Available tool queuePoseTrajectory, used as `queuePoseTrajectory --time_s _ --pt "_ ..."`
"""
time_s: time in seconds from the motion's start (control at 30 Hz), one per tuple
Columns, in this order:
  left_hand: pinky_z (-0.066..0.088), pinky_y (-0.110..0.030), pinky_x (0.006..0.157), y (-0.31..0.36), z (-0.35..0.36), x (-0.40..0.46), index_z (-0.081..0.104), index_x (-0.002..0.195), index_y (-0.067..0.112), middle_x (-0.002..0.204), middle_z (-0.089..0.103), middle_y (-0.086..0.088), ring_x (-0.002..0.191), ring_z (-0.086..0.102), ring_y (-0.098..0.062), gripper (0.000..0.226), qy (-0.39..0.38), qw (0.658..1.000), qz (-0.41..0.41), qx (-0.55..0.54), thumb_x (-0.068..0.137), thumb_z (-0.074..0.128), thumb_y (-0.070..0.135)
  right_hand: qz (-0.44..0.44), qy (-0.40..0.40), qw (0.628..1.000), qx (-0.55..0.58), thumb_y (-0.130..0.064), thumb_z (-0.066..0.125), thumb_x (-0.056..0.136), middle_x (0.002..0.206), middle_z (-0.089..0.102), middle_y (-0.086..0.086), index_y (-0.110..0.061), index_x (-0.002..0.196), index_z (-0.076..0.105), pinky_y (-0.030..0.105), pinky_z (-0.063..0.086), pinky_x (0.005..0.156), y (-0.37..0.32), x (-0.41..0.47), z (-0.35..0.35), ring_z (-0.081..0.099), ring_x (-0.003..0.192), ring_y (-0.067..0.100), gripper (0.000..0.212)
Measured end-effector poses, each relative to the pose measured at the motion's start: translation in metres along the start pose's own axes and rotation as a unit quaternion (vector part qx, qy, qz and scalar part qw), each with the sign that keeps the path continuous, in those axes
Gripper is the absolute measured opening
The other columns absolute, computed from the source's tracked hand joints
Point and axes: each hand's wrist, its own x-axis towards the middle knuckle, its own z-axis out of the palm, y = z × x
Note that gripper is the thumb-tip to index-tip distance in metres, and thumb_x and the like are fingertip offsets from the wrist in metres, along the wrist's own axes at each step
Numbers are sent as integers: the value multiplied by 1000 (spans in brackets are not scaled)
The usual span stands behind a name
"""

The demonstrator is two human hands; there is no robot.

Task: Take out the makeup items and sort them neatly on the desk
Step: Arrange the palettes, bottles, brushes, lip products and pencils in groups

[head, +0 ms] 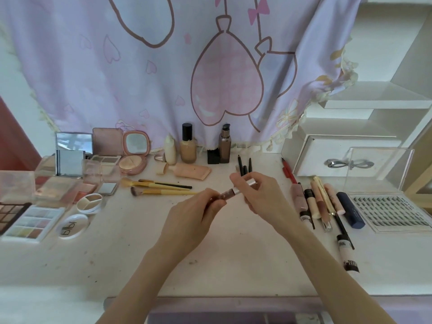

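Above the middle of the white desk [233, 253] I hold a small brownish lip gloss tube [227, 194] with a silver cap [245, 185]. My left hand [194, 218] grips the tube's body. My right hand [261, 195] pinches the silver cap end. Palettes and compacts [30, 220] lie at the left. Brushes [161, 187] lie left of centre. Foundation bottles [188, 146] stand at the back. A row of tubes and pens [322, 204] lies at the right, beside a false lash tray [392, 210].
A pink-and-lilac cloth [163, 66] hangs behind the desk. A white drawer box with a bow handle [350, 163] and a clear acrylic case [378, 169] stand at the back right. Black pencils [244, 164] lie just behind my hands. The desk's front edge runs below my forearms.
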Motion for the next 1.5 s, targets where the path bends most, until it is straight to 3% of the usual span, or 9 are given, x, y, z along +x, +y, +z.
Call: queuePoseTrajectory --time_s 0.17,0.33,0.43,0.53,0.7,0.9,1.07,1.27,1.5 --pt "31 -15 49 -10 0 -13 43 99 33 54 41 16 52 45 0 26 18 999 -40 -29 84 44 55 -34 -72 993 86 -16 58 88 50 47 -11 -23 87 56 19 34 48 -8 3 11 40 42 3 7" --pt "39 -15 60 -27 -4 -20 56 101 26 75 56 16 70 52 -2 15 54 993 -70 -75 90 52 35 -5 -72 997 39 -45 62 82 48 48 -8 -16 82 56 20 33 46 -11 10 29 38 39 5 30" --pt "38 -10 69 -30 -2 -21 62 103 18 88 55 10 78 51 -4 18 54 994 -55 -78 91 55 28 -25 -47 998 40 -32 65 84 48 45 -8 -15 74 57 20 32 46 -12 16 37 36 38 5 20" --pt "36 -7 69 -32 -1 -21 65 102 13 85 46 7 77 48 -6 18 69 991 -78 -88 91 56 24 -82 -67 993 59 -12 60 87 61 51 -7 -19 87 55 14 35 47 -13 20 39 44 46 3 8" --pt "33 -3 72 -34 -2 -21 63 112 9 85 38 15 78 46 -2 25 69 991 -75 -87 90 57 18 -75 -54 995 -36 -41 64 82 55 45 -12 -19 79 60 15 36 51 -11 26 47 42 47 2 23" --pt "36 -1 74 -32 -3 -23 58 104 14 91 53 14 83 49 13 18 130 979 -93 -130 86 62 12 -135 -74 988 11 -18 61 88 64 50 -5 -25 84 53 19 41 54 -17 26 48 44 54 3 11" --pt "36 -3 73 -31 -5 -23 62 102 10 92 59 5 84 51 6 16 153 977 -82 -123 87 61 7 -112 -70 991 -6 -41 64 79 45 44 -15 -21 71 53 11 32 46 -19 25 53 38 43 2 25" --pt "36 -4 70 -31 -7 -25 64 105 15 91 60 8 85 53 2 18 146 975 -98 -137 90 57 9 -152 -71 986 7 -11 58 85 63 51 -6 -21 79 57 11 34 46 -23 26 48 41 48 1 12" --pt "38 -9 76 -31 -8 -25 65 109 12 95 62 4 88 54 -8 21 143 979 -91 -110 89 57 8 -148 -58 986 -49 -24 62 86 60 48 -6 -21 74 58 12 32 50 -28 29 41 39 50 3 13"
